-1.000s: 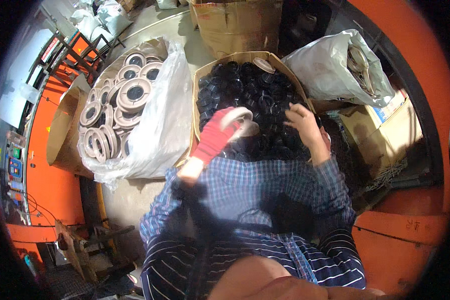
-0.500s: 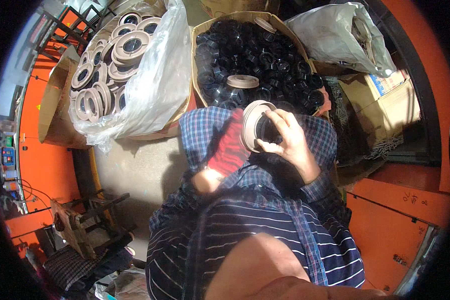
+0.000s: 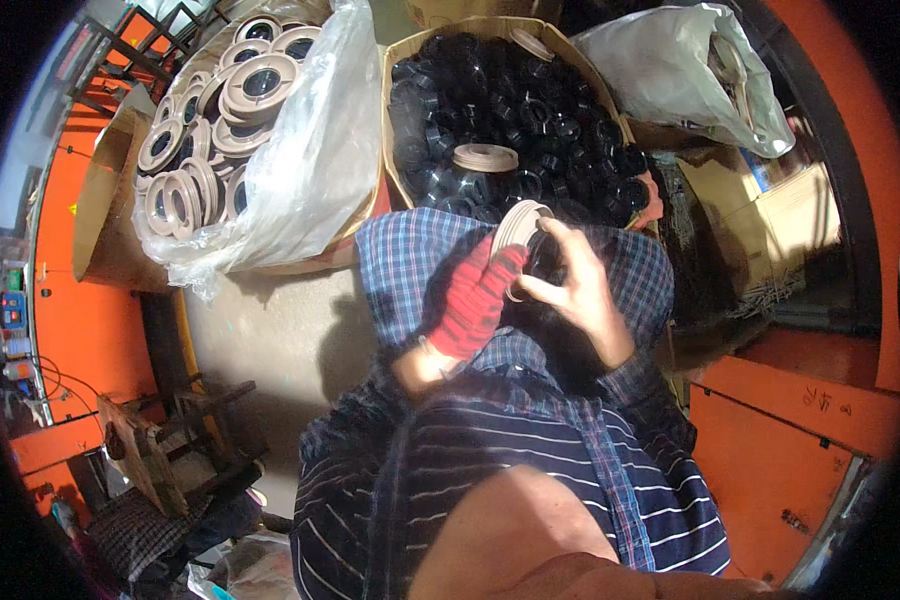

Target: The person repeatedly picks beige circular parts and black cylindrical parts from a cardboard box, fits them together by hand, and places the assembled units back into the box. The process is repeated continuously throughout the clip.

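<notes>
Head view: the left hand (image 3: 474,292) clasps a ridged beige ring (image 3: 517,226) (steadying it, I judge remotely) while the right hand (image 3: 582,288) pinches a black cap (image 3: 544,258) at its opening.

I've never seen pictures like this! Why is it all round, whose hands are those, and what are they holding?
There's no robot here, just a person. A wide, bendy-looking camera on the person's head looks down, so you see almost what they see, with black corners.

The left hand wears a red striped glove and holds a pale ring. The bare right hand has its fingers at the dark round piece by the ring's opening. I can't see whether that piece is fixed inside.

Beyond them is a cardboard box full of black round parts, with a pale lid-like ring on top. To the left, many pale rings with dark middles sit beside clear plastic.
</notes>
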